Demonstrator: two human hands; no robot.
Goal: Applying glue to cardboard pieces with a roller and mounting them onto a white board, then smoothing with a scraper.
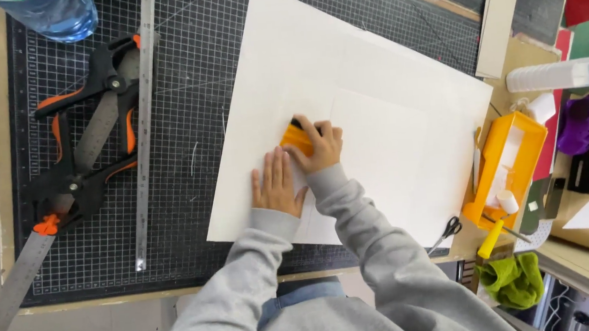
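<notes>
White board sheet (374, 103) lies flat on the gridded cutting mat (193, 215), directly under both hands and spreading well beyond them on all sides, most of it ahead and to the right of them. Its long axis runs roughly diagonal across the mat, tilted against the grid lines.

Right hand (321, 148): fingers closed over an orange tool (295, 139) with a dark tip, pressed down against the sheet. Tool sits just ahead and slightly left of the right knuckles; its exact kind cannot be told, as the hand covers most of it.

Left hand (276, 182): flat, palm down, fingers together and extended, resting on the sheet. Holds nothing. It lies just beside the right hand, touching or nearly touching at the wrist side, a little nearer the body. The hands are together, not apart.

The orange tool lies between the two sets of fingertips, nearer the right hand, which alone grips it. A faint line seems to run on the sheet ahead of the tool.

Far left of the left hand: black-and-orange spring clamps (89, 132) on a steel ruler (143, 128). Well right of the right hand: an orange tray (511, 162), scissors (447, 232), a green cloth (514, 280).
</notes>
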